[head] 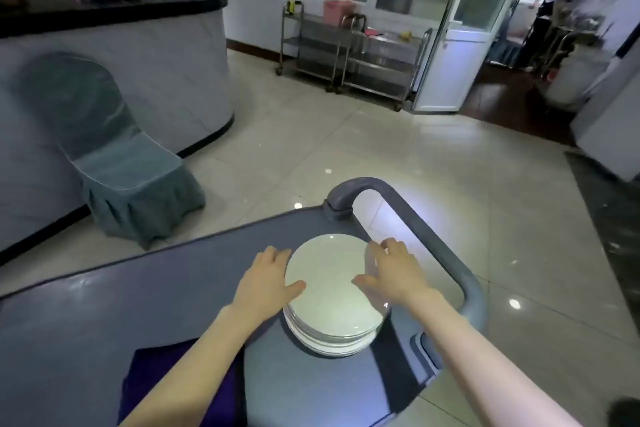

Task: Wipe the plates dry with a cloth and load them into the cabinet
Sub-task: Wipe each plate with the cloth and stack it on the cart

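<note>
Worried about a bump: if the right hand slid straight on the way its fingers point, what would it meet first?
Likely the curved corner of the cart handle, just beyond the plate stack whose edge the right hand touches; depth uncertain.

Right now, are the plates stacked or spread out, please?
Stacked: one pile of plates on the cart, rims showing under the top one.

White plates (334, 291) sit stacked on the grey cart (104, 305), purple cloth (143, 378) lying near.
</note>
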Motion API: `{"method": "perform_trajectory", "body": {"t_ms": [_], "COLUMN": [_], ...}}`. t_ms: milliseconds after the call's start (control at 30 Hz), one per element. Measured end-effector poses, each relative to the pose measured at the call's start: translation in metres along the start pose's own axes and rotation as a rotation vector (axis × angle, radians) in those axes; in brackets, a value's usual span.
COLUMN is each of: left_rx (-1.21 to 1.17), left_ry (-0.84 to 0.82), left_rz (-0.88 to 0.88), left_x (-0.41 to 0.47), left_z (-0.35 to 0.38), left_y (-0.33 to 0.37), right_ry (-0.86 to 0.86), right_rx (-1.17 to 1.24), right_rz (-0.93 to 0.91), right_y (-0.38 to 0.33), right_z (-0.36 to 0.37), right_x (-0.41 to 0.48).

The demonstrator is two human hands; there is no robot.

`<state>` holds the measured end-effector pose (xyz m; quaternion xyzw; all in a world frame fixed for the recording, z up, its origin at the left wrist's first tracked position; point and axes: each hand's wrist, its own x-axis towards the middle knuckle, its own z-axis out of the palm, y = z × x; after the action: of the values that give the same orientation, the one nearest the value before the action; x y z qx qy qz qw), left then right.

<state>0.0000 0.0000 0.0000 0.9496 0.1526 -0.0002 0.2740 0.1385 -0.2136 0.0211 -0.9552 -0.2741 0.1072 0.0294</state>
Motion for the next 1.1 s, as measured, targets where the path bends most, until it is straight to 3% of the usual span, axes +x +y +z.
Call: {"method": "perform_trajectory", "body": {"t_ms": [167,433,667,833,967,1033,1100], "left_rx": [-0.247,-0.516,-0.723,-0.9,-1.076,-1.063,-0.892], "left_ry": [0.044,0.127,0.182,0.259,0.308,0.316,0.361], "left_rz": [-0.138,-0.274,-0.332,-0.386,-0.375,-0.41,-0.496], "left_x": [0.0,-0.005,-0.033,-0.067,-0.1,-0.114,-0.123], "left_z": [0.02,0.025,0.01,-0.019,-0.035,-0.034,-0.026], "left_y": [0.001,-0.002,-0.021,-0.047,-0.081,-0.104,-0.128], "right_ry": [-0.002,0.002,0.037,0.009,0.008,-0.029,-0.059], "right_rx": [0.203,0.473,0.692,1.097,1.246,1.258,1.264], "right_rz": [0.183,0.279,0.225,0.169,0.15,0.132,0.104], "right_y": [0.006,-0.001,-0.022,-0.066,-0.108,-0.125,-0.138], "right_z": [0.015,0.015,0.011,0.019,0.035,0.043,0.05], "right_x": [-0.009,-0.008,-0.01,-0.005,0.0,0.003,0.006]}}
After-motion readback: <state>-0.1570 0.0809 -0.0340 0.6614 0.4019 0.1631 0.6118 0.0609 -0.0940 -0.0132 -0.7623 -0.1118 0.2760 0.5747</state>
